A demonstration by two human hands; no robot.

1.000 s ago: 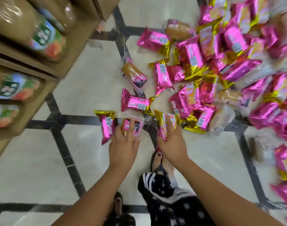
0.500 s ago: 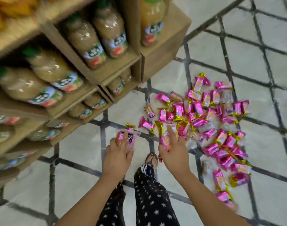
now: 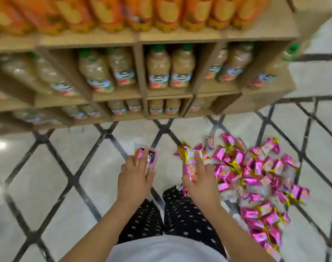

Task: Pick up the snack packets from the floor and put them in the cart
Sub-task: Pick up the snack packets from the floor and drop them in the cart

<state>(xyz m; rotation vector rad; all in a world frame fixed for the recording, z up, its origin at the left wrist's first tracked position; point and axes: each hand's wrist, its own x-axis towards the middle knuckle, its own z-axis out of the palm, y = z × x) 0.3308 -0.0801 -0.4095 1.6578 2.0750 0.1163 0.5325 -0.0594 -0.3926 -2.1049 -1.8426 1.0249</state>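
My left hand (image 3: 136, 176) grips a clear snack packet with a pink and black label (image 3: 148, 157), lifted off the floor. My right hand (image 3: 201, 178) grips a pink and gold snack packet (image 3: 189, 163), held upright in front of me. A pile of several pink and gold snack packets (image 3: 256, 171) lies on the floor to the right of my right hand. No cart is in view.
A wooden shelf unit (image 3: 140, 93) with rows of juice bottles (image 3: 159, 70) stands straight ahead. Orange bottles (image 3: 138, 12) fill the top shelf. The tiled floor (image 3: 76, 167) with dark diagonal lines spreads to the left. My star-patterned trousers (image 3: 176, 214) are below.
I have risen from the floor with a packet in each hand. The view has swung up and left, so the shelf now fills the top and the pile sits lower right.
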